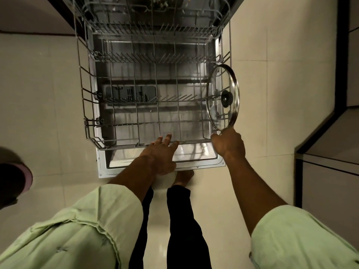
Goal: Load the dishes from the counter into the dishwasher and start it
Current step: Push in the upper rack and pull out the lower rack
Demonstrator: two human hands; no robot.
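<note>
The dishwasher's lower wire rack [91,105] is pulled out over the open door [163,168]. A glass pot lid [217,82] with a metal rim and a dark knob stands on edge against the rack's right side. My right hand [229,144] grips the lid's near rim. My left hand [161,150] lies with straight fingers on the rack's front rail. Apart from the lid, the lower rack holds no dishes. The upper rack [151,28] shows at the top.
Pale floor tiles [48,94] surround the door. Dark-edged cabinets [330,152] stand to the right. A dark round object with a pink rim [29,181] sits at the left edge. My legs and a bare foot [183,176] are just behind the door.
</note>
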